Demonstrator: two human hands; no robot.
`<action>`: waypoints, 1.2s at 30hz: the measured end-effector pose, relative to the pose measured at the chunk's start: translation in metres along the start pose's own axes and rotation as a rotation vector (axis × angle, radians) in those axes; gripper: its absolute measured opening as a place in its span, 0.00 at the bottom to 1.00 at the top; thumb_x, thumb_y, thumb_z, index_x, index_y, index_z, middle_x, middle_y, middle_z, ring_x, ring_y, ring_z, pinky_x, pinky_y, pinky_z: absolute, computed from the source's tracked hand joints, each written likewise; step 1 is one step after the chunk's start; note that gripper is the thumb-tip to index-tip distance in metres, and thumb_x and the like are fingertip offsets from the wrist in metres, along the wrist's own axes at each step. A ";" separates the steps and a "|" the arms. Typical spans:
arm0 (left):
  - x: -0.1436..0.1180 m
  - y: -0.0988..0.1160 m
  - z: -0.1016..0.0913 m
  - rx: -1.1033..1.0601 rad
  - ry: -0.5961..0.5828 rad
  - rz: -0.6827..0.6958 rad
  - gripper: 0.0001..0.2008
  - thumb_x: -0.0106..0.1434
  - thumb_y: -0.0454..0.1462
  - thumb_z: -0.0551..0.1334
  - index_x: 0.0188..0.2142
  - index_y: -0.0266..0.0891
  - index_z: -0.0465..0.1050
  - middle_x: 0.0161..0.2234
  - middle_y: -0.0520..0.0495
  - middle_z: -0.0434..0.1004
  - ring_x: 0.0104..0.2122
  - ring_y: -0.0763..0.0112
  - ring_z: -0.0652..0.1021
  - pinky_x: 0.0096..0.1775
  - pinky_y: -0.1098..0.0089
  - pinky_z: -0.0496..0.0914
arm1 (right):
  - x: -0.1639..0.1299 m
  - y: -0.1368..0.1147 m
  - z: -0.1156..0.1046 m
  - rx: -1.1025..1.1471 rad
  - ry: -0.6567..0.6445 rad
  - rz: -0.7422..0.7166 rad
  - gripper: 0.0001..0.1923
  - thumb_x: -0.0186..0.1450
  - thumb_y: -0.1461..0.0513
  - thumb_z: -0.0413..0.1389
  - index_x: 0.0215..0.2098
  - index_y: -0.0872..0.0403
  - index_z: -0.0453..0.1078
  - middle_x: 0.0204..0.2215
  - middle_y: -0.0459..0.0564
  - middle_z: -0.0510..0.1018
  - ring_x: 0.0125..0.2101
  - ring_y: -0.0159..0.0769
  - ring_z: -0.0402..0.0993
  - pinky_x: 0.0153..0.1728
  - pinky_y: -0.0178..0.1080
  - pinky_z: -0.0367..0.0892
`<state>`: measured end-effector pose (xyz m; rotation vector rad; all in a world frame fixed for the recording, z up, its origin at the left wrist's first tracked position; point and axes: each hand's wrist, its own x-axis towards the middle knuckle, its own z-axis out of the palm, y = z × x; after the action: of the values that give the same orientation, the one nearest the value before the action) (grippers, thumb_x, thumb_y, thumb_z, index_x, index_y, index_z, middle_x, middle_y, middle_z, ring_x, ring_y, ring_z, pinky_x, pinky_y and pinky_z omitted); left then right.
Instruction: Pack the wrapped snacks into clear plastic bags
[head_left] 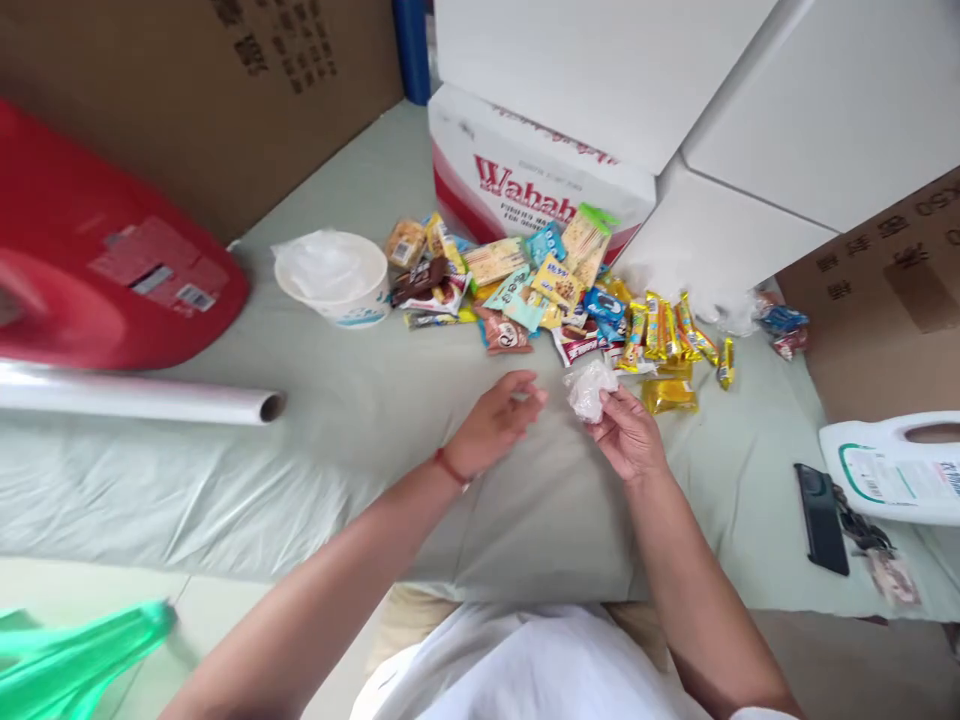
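My right hand [628,434] holds a small crumpled clear plastic packet [589,388] by its lower edge, above the pale green cloth [375,440]. My left hand [495,422], with a red band at the wrist, hovers just left of the packet, fingers loosely curled and holding nothing. Beyond both hands lies a heap of wrapped snacks [555,295]: yellow bars, blue packets, brown wrappers and biscuit packs.
A white bowl lined with plastic [334,278] stands left of the heap. A roll of clear film [142,398] and a red container [97,250] lie at left. Cardboard and white boxes [540,175] stand behind. A black phone [821,518] and white jug [896,468] lie at right.
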<state>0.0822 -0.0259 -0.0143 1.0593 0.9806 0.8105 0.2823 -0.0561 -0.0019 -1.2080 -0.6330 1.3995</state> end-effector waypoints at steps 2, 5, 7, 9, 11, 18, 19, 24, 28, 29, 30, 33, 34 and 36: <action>0.018 -0.010 0.007 -0.128 -0.090 -0.020 0.29 0.51 0.55 0.73 0.44 0.38 0.76 0.33 0.49 0.75 0.27 0.74 0.72 0.24 0.75 0.63 | -0.007 0.013 0.012 -0.003 -0.002 0.024 0.18 0.51 0.55 0.75 0.34 0.51 0.75 0.23 0.40 0.71 0.22 0.25 0.64 0.20 0.28 0.65; 0.026 -0.021 0.005 -0.253 -0.096 0.024 0.26 0.50 0.56 0.73 0.33 0.36 0.76 0.22 0.56 0.66 0.21 0.80 0.62 0.23 0.75 0.56 | -0.013 0.015 0.017 -0.055 0.002 0.030 0.18 0.50 0.55 0.76 0.30 0.52 0.73 0.20 0.39 0.67 0.21 0.25 0.61 0.19 0.27 0.62; 0.026 -0.023 -0.001 -0.296 -0.070 0.032 0.25 0.49 0.55 0.74 0.32 0.36 0.76 0.22 0.55 0.68 0.21 0.81 0.61 0.23 0.75 0.54 | -0.013 0.011 0.014 -0.067 0.010 0.028 0.19 0.49 0.55 0.76 0.29 0.52 0.72 0.20 0.39 0.67 0.21 0.24 0.59 0.19 0.27 0.59; 0.025 -0.022 -0.008 -0.350 -0.074 -0.004 0.25 0.47 0.53 0.76 0.32 0.36 0.76 0.24 0.54 0.70 0.21 0.81 0.62 0.23 0.75 0.52 | -0.011 0.005 0.010 -0.055 0.006 0.036 0.19 0.49 0.55 0.76 0.28 0.52 0.72 0.21 0.39 0.67 0.21 0.23 0.56 0.19 0.26 0.56; 0.026 -0.020 -0.012 -0.415 -0.072 -0.043 0.25 0.45 0.51 0.78 0.32 0.36 0.76 0.25 0.53 0.72 0.21 0.81 0.62 0.22 0.75 0.51 | -0.008 0.001 0.008 -0.036 -0.008 0.039 0.18 0.51 0.55 0.76 0.28 0.52 0.72 0.21 0.39 0.67 0.21 0.23 0.56 0.19 0.26 0.56; 0.024 -0.008 -0.018 -0.591 -0.041 0.044 0.22 0.47 0.48 0.78 0.32 0.38 0.72 0.36 0.49 0.77 0.35 0.73 0.76 0.36 0.73 0.69 | 0.001 0.000 0.013 -0.184 -0.033 -0.213 0.16 0.54 0.54 0.73 0.28 0.51 0.71 0.49 0.46 0.76 0.42 0.33 0.72 0.39 0.35 0.69; 0.023 -0.007 -0.018 -0.604 -0.054 0.046 0.23 0.48 0.48 0.78 0.33 0.39 0.70 0.38 0.49 0.78 0.36 0.73 0.76 0.37 0.72 0.70 | 0.000 0.001 0.013 -0.202 -0.051 -0.197 0.17 0.55 0.53 0.72 0.28 0.51 0.70 0.48 0.46 0.77 0.42 0.34 0.73 0.38 0.35 0.69; 0.023 -0.009 -0.018 -0.528 -0.036 0.006 0.28 0.51 0.57 0.74 0.38 0.40 0.69 0.37 0.49 0.78 0.32 0.75 0.76 0.34 0.74 0.69 | -0.001 0.015 0.020 -0.182 0.042 -0.071 0.20 0.52 0.50 0.72 0.30 0.50 0.69 0.25 0.41 0.70 0.25 0.29 0.64 0.26 0.33 0.63; 0.024 -0.016 -0.013 -0.401 -0.169 -0.050 0.35 0.44 0.53 0.79 0.46 0.38 0.73 0.34 0.51 0.77 0.30 0.75 0.74 0.32 0.74 0.67 | 0.003 0.023 0.025 -0.127 0.186 -0.089 0.23 0.49 0.49 0.73 0.30 0.51 0.69 0.26 0.40 0.70 0.25 0.28 0.63 0.22 0.31 0.63; 0.024 -0.017 -0.012 -0.374 -0.187 -0.050 0.35 0.41 0.49 0.81 0.45 0.38 0.74 0.32 0.52 0.76 0.29 0.75 0.74 0.32 0.74 0.66 | 0.004 0.023 0.025 -0.119 0.227 -0.104 0.23 0.49 0.49 0.73 0.30 0.51 0.69 0.26 0.40 0.70 0.25 0.27 0.63 0.21 0.30 0.63; 0.025 -0.019 -0.012 -0.349 -0.186 -0.044 0.33 0.39 0.46 0.82 0.42 0.37 0.75 0.30 0.53 0.75 0.28 0.76 0.73 0.31 0.74 0.65 | 0.004 0.022 0.024 -0.111 0.263 -0.119 0.23 0.49 0.49 0.73 0.30 0.52 0.69 0.27 0.40 0.70 0.24 0.26 0.63 0.20 0.30 0.61; 0.027 -0.021 -0.012 -0.315 -0.112 -0.010 0.25 0.42 0.47 0.80 0.33 0.35 0.76 0.26 0.54 0.73 0.25 0.79 0.68 0.29 0.75 0.61 | 0.004 0.018 0.018 -0.087 0.312 -0.130 0.24 0.47 0.50 0.75 0.28 0.52 0.69 0.25 0.39 0.68 0.22 0.24 0.60 0.16 0.28 0.58; 0.027 -0.021 -0.012 -0.319 -0.097 -0.004 0.24 0.44 0.48 0.79 0.32 0.34 0.77 0.26 0.54 0.72 0.25 0.80 0.67 0.28 0.75 0.60 | 0.003 0.016 0.016 -0.081 0.314 -0.120 0.24 0.46 0.50 0.75 0.28 0.52 0.69 0.25 0.38 0.67 0.21 0.23 0.59 0.16 0.28 0.57; 0.027 -0.019 -0.013 -0.357 -0.083 -0.004 0.23 0.46 0.49 0.78 0.32 0.35 0.76 0.27 0.54 0.72 0.26 0.79 0.68 0.29 0.75 0.63 | 0.000 0.012 0.012 -0.063 0.296 -0.076 0.25 0.45 0.51 0.76 0.28 0.53 0.69 0.24 0.38 0.66 0.20 0.22 0.58 0.15 0.27 0.55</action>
<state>0.0812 -0.0031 -0.0413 0.7759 0.7335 0.8919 0.2662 -0.0563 -0.0087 -1.3943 -0.5121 1.1160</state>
